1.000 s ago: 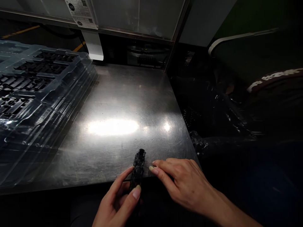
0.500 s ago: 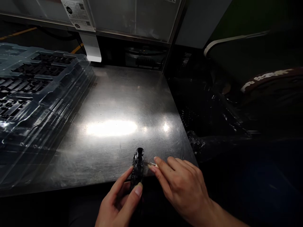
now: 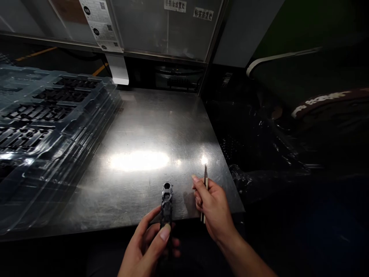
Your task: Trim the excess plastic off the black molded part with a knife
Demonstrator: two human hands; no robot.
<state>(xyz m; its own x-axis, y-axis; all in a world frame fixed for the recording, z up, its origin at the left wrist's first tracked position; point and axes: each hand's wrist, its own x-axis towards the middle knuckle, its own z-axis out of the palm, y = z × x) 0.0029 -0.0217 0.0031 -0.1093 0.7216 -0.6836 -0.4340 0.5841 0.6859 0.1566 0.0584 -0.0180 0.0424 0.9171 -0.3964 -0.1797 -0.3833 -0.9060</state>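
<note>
My left hand [image 3: 150, 242] is closed around a narrow black molded part [image 3: 166, 206], thumb on its near end and fingers along its side. The part stands out over the table's front edge, and its far end shows round openings with shiny rims. To the right and apart from it, my right hand [image 3: 211, 206] is closed on a slim pointed tool [image 3: 206, 182] with a pale handle. Its dark tip points away from me, and its lower end sticks out below my fingers. I cannot make out its exact kind.
A stack of clear plastic trays [image 3: 95, 119] holding rows of black parts [image 3: 40, 111] stands on the left of the metal table [image 3: 150, 127]. A label strip [image 3: 105, 34] hangs from the panel at the back. Dark plastic sheeting [image 3: 268, 154] lies to the right.
My right hand has drawn away from the black part, rightward and up, and turned so the tool points forward. The black part has turned in my left hand, showing its openings.
</note>
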